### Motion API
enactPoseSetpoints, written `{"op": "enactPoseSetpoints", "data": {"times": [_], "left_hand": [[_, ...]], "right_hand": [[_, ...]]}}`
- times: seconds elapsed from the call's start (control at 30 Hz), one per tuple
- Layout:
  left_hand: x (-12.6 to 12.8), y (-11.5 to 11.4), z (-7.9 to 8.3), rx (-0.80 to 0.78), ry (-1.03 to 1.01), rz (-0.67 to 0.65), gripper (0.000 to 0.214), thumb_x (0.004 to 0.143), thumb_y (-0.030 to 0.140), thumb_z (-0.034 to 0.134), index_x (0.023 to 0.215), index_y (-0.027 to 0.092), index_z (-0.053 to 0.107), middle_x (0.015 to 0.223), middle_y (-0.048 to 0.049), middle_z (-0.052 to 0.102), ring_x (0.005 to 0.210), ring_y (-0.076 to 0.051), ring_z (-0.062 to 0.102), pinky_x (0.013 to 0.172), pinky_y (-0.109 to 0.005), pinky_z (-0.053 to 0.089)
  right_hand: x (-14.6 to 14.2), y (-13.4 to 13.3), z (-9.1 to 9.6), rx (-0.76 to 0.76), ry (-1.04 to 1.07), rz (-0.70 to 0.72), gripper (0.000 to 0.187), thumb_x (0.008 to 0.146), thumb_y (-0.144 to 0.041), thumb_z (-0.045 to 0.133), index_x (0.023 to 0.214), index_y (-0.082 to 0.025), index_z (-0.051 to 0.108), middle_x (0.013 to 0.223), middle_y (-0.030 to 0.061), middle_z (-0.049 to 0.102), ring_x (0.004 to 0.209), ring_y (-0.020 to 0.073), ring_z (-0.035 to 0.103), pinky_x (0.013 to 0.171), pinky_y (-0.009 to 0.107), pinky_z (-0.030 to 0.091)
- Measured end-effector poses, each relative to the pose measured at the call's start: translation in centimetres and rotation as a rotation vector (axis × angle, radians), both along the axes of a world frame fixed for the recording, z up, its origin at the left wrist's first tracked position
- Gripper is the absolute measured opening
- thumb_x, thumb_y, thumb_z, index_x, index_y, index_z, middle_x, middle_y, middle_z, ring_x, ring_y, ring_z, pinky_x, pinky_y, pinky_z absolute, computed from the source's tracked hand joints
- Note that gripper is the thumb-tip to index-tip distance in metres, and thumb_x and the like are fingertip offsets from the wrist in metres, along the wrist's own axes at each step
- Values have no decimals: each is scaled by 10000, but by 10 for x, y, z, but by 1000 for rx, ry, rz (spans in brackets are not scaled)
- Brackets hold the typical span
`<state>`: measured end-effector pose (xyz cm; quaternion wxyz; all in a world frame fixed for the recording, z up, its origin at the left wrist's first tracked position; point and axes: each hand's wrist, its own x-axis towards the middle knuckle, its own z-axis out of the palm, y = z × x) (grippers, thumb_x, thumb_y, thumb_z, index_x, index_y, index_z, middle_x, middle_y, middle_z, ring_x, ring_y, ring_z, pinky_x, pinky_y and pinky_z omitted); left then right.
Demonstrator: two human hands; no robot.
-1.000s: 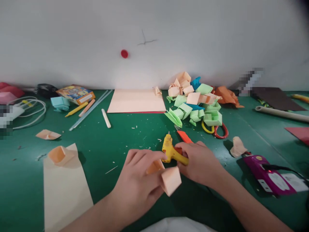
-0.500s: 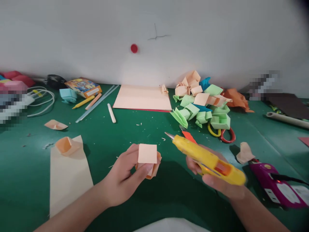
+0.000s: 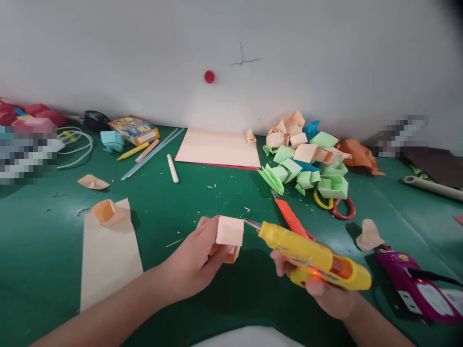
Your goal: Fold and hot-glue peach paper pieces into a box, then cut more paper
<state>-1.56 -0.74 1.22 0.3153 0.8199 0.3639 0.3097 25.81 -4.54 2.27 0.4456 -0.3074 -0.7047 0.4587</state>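
Observation:
Near the middle of the green table, my left hand (image 3: 193, 260) is closed on a small peach folded-paper piece (image 3: 230, 231), its square flat face turned up toward me. My right hand (image 3: 325, 291) is wrapped round the handle of a yellow hot glue gun (image 3: 307, 250), where a red light glows. The gun's metal nozzle points left and its tip is at the right edge of the paper square; I cannot tell whether it touches. An orange utility knife (image 3: 292, 218) lies just behind the gun, partly covered by it.
Folded green and peach paper pieces (image 3: 304, 159) are heaped at the back right beside scissors (image 3: 343, 208). A purple power strip (image 3: 415, 289) lies at right. Peach sheets (image 3: 219, 147) lie at the back centre. On the left are a paper strip (image 3: 108, 270) and clear glue sticks (image 3: 152, 154).
The glue gun has moved left and slightly down, bringing its nozzle to the paper piece. The left hand has tilted the piece a little. The whole view has shifted slightly.

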Motion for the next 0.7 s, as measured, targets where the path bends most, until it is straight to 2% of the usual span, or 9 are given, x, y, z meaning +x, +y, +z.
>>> {"op": "enactPoseSetpoints", "data": {"times": [0.13, 0.3, 0.43, 0.57, 0.7], "left_hand": [[1, 2, 5, -54, -78, 20, 211, 959, 210, 583, 1144, 249, 678, 1121, -57, 730, 934, -206, 685, 817, -317, 536], [-2, 7, 7, 53, -129, 44, 181, 1002, 287, 583, 1075, 217, 734, 968, -54, 740, 813, -170, 702, 680, -242, 527], [-5, 8, 5, 162, -73, 28, 269, 1053, 342, 510, 1076, 230, 753, 954, -45, 761, 802, -160, 689, 702, -246, 524], [-6, 7, 6, 138, 30, 63, 313, 1028, 429, 559, 938, 196, 749, 768, -15, 719, 638, -131, 622, 589, -226, 470], [-4, 6, 11, 121, -7, 25, 218, 982, 360, 630, 902, 188, 738, 806, -19, 744, 673, -129, 653, 609, -219, 492]], "right_hand": [[-5, -3, 4, 58, -53, -28, 354, 962, -601, 591, 1150, -329, 719, 841, 47, 675, 670, 201, 659, 582, 307, 560], [-11, -6, 17, 187, -171, -82, 482, 989, -677, 508, 1007, -237, 703, 747, 23, 649, 589, 155, 620, 528, 270, 496], [-15, -7, 19, 277, -233, -108, 523, 1010, -692, 447, 953, -225, 677, 707, 20, 654, 591, 161, 625, 536, 279, 487], [-16, -7, 18, 301, -250, -107, 514, 1011, -689, 450, 966, -228, 671, 702, 18, 648, 593, 161, 622, 528, 276, 475], [-16, -7, 17, 316, -250, -115, 485, 1023, -668, 451, 954, -241, 669, 707, 10, 652, 605, 155, 624, 545, 272, 464]]}}
